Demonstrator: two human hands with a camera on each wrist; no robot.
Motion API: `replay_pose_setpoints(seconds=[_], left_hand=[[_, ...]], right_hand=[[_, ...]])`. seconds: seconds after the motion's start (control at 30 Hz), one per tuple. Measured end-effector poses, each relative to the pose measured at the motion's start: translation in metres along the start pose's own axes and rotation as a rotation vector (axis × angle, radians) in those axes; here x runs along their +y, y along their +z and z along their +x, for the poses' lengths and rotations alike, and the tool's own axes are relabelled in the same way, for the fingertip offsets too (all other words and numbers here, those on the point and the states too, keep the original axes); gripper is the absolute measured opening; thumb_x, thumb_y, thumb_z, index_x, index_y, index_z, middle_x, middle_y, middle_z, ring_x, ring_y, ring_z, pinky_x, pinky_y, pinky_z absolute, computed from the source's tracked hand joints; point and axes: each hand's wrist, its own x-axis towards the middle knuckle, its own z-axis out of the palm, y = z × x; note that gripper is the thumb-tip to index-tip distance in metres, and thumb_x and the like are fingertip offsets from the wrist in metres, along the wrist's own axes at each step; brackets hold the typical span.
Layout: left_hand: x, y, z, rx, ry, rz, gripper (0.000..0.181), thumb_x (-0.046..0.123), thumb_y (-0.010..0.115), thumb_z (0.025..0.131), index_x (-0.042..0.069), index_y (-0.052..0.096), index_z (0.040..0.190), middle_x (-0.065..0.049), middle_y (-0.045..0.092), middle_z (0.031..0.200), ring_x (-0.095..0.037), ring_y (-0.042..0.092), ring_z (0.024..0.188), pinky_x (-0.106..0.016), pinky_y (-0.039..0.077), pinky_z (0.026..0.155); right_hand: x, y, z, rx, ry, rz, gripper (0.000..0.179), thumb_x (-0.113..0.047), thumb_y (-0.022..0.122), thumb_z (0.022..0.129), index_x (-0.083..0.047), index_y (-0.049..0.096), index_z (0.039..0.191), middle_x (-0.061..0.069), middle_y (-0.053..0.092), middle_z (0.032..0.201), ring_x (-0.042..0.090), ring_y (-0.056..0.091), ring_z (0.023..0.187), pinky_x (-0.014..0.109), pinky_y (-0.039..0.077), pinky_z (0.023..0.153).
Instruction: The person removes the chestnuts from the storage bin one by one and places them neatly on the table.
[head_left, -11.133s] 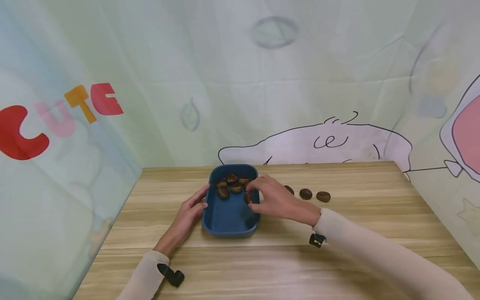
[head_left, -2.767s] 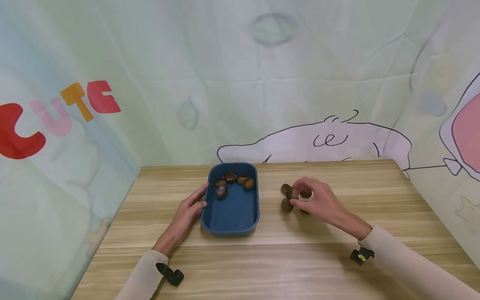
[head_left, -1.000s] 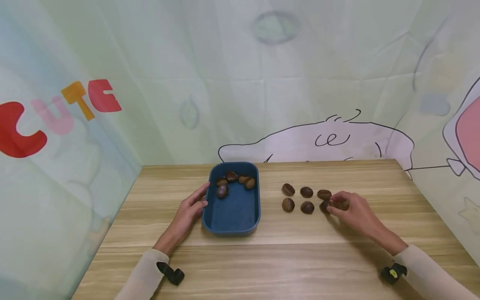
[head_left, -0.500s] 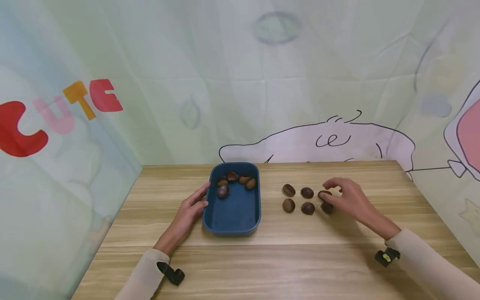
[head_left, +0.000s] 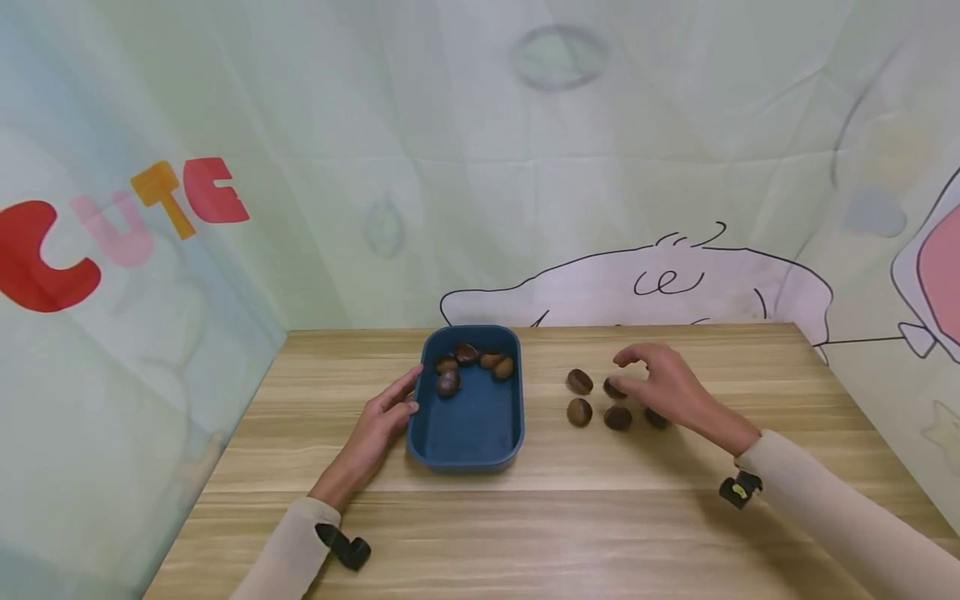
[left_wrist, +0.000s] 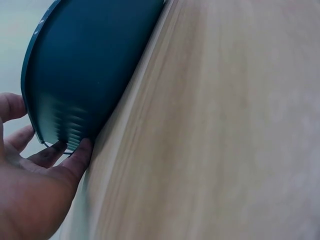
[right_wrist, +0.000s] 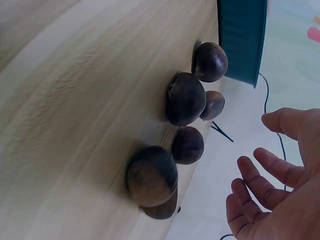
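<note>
My left hand (head_left: 382,425) rests along the left wall of a blue rectangular box (head_left: 465,433). In the left wrist view, its fingertips (left_wrist: 80,155) touch the box's ribbed outer side. Several brown chestnuts (head_left: 448,383) lie inside the box, gathered toward its far end. To the right of it, more chestnuts (head_left: 617,418) sit on the table in two rows. Above the back row hovers my right hand (head_left: 671,387), thumb and fingers apart and holding nothing. It partly covers one back-row chestnut (head_left: 613,387) and hides the rightmost one. The right wrist view shows a gap between hand and chestnuts (right_wrist: 152,176).
All of this stands on a wood-grain table (head_left: 570,525). A printed curtain (head_left: 465,167) rises behind the table's far edge and along both sides. Black wrist mounts (head_left: 343,546) are strapped to both forearms.
Chestnuts have moved from the box to the table. My right hand set one at the front row's right end, let go, then moved up and leftward. The left hand stays put.
</note>
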Motion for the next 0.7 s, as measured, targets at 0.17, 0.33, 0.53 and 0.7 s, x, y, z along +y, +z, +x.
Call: replay_pose_setpoints(seconds=[0.17, 0.33, 0.53, 0.7], left_hand=[[0.0, 0.0, 0.0, 0.0, -0.001, -0.001, 0.063, 0.006, 0.052, 0.111, 0.009, 0.037, 0.173, -0.017, 0.03, 0.179, -0.037, 0.032, 0.163, -0.018, 0.05, 0.107], [0.0, 0.0, 0.0, -0.006, 0.005, -0.003, 0.063, 0.005, 0.051, 0.111, 0.007, 0.036, 0.172, -0.018, 0.029, 0.179, -0.038, 0.032, 0.163, -0.018, 0.05, 0.107], [0.0, -0.001, 0.0, -0.004, 0.011, 0.006, 0.063, 0.005, 0.051, 0.111, 0.007, 0.036, 0.172, -0.017, 0.03, 0.179, -0.038, 0.033, 0.162, -0.019, 0.05, 0.107], [0.0, -0.001, 0.0, -0.005, 0.015, 0.011, 0.063, 0.005, 0.051, 0.112, 0.008, 0.036, 0.173, -0.016, 0.03, 0.179, -0.038, 0.034, 0.162, -0.021, 0.05, 0.108]], right_hand=[[-0.005, 0.006, 0.009, -0.024, -0.038, -0.007, 0.026, -0.013, 0.081, 0.097, 0.005, 0.079, 0.116, 0.02, 0.08, 0.115, 0.042, 0.071, 0.116, 0.061, 0.053, 0.102], [-0.014, 0.01, 0.018, -0.05, -0.05, -0.01, 0.028, -0.013, 0.081, 0.097, 0.005, 0.079, 0.118, 0.017, 0.08, 0.118, 0.042, 0.07, 0.118, 0.061, 0.053, 0.104], [-0.026, 0.013, 0.03, -0.077, -0.06, -0.031, 0.031, -0.017, 0.08, 0.098, 0.004, 0.078, 0.121, 0.017, 0.079, 0.121, 0.04, 0.07, 0.121, 0.059, 0.055, 0.104], [-0.037, 0.018, 0.042, -0.081, -0.111, -0.054, 0.03, -0.019, 0.083, 0.097, 0.001, 0.08, 0.119, 0.015, 0.08, 0.12, 0.038, 0.07, 0.119, 0.056, 0.055, 0.104]])
